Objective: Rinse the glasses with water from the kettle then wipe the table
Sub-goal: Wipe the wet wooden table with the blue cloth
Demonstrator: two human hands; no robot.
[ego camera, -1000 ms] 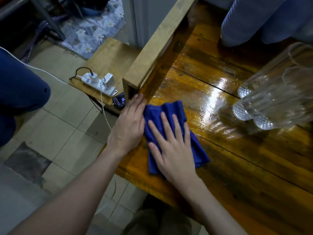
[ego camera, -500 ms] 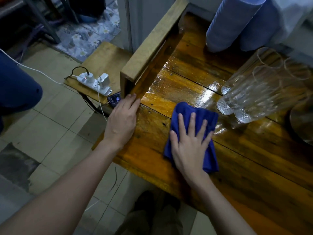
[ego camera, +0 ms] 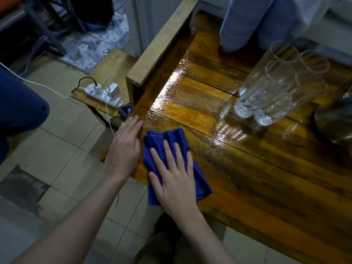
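Two flat, open hands are being used: the blue cloth (ego camera: 171, 161), swept back from mid-table, is being pressed by the right hand (ego camera: 176, 180) at the table (ego camera: 266, 187)'s near-left edge beside the left hand (ego camera: 124, 149), so wiping is being continued.

A crumpled blue microfibre cloth (ego camera: 172, 138) lies flat at the glossy, wet brown plank table's (ego camera: 257, 178) 8 o'clock corner. Three tall clear ribbed glasses (ego camera: 276, 88) stand upright, clustered and touching, toward 2 o'clock. A steel kettle's (ego camera: 335, 121) rounded body sits at 3 o'clock.
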